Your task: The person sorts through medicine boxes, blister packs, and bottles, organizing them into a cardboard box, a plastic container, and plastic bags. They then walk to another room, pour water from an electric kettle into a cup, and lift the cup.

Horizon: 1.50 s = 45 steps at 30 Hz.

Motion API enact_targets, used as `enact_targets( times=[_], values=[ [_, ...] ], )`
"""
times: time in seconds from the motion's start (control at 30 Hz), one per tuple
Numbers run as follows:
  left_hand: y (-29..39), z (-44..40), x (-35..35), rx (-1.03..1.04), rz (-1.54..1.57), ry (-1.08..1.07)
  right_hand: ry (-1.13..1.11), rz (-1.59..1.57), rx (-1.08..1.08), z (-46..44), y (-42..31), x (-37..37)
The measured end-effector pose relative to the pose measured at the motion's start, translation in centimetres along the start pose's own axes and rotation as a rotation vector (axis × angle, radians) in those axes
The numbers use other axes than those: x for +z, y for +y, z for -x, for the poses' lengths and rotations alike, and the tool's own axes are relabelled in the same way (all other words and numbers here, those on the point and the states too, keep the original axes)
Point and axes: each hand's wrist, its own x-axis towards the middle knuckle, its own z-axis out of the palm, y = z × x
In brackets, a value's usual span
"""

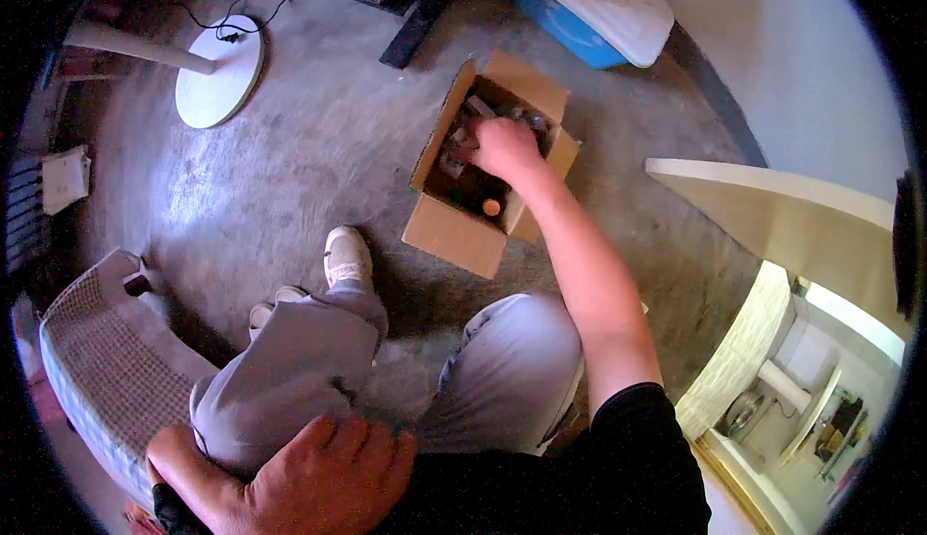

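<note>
My right hand [505, 147] reaches down into an open cardboard box [454, 234] on the floor. Its fingers are curled among small grey and clear items [452, 160]; what they grip is hidden. A round orange thing [491, 208], like a cap, sits in the box's near end. My left hand [333, 477] rests by my lap with its knuckles up and fingers folded in, and nothing shows in it.
A blue bin with a white lid [623, 14] stands beyond the box. To the left are a white round base with a post [220, 71] and a black cable [208, 25]. A cloth-covered seat [116, 342] is beside my leg. A pale board edge [772, 192] juts in from the right.
</note>
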Motion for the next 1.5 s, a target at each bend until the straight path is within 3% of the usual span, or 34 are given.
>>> enact_targets(
  times=[0.13,0.23,0.47,0.57,0.7,0.83,0.97,1.07,1.17,1.4,1.5],
  values=[
    [-0.1,-0.1,0.1,0.002,-0.015,0.003,-0.124,0.194,-0.072,-0.3,-0.5,1.5],
    [-0.2,0.0,0.2,0.002,-0.019,0.01,-0.055,0.177,-0.026,-0.2,0.0,1.6],
    [-0.2,-0.1,0.1,0.006,-0.02,0.01,0.364,-0.31,-0.04,0.4,1.2,-0.8],
    [-0.3,0.0,0.1,0.008,-0.017,0.007,0.361,-0.567,-0.083,2.0,1.2,-2.9],
    [-0.2,0.1,0.0,-0.002,-0.015,-0.001,-0.075,-0.49,-0.144,4.0,-0.6,-2.9],
    [-0.2,0.0,0.0,0.005,-0.021,-0.005,-0.256,-0.139,-0.189,4.5,-2.4,0.4],
    [-0.3,0.0,0.2,-0.002,-0.026,-0.015,-0.445,-0.035,-0.227,2.6,-3.6,4.1],
    [-0.4,0.1,0.5,0.0,-0.029,-0.02,-0.436,-0.183,0.048,0.1,-3.2,9.8],
    [-0.4,0.3,0.6,-0.01,-0.019,-0.024,-0.659,0.049,-0.194,-1.2,-3.1,8.8],
    [-0.3,0.6,0.5,-0.018,-0.01,-0.049,-0.678,0.154,-0.144,-1.8,-2.4,11.1],
    [-0.3,0.8,0.4,-0.023,0.015,-0.058,-0.471,0.004,-0.152,-0.2,-2.3,9.8]
  ],
)
